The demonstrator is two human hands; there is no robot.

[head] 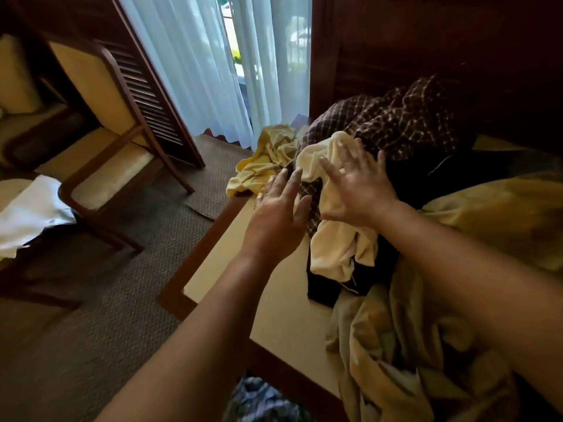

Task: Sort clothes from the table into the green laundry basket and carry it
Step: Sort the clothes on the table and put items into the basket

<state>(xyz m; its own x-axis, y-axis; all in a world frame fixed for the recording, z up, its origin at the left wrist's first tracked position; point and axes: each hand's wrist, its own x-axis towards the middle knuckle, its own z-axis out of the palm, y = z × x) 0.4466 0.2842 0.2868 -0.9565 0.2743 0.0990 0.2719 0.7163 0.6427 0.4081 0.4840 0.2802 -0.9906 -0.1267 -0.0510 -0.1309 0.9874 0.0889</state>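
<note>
- The clothes [359,208] lie heaped on the table [274,300], filling its right side from the far edge to the near edge.
- A cream garment [335,239] lies on top in the middle of the heap, over a black garment [326,287].
- A dark checked shirt [396,126] rises behind them toward the far edge.
- A yellow garment [265,159] hangs over the far left corner.
- A large pale beige cloth [396,345] spills over the near right part.
- The right hand [356,190] is stretched forward over the cream garment, fingers spread apart and straight, gripping nothing; whether it touches the cloth cannot be told.
- The left hand [280,208] reaches out just beside it, near the table's left edge, fingers straight and loosely apart, holding nothing.
- Both bare forearms cross the near edge of the table.
- A blue checked fabric [259,397] shows below the near edge.
- A wooden chair [115,166] stands on the carpet [106,300] off the left edge, with a white cloth [30,208] beside it.
- A sheer curtain [195,65] hangs beyond the far edge.
</note>
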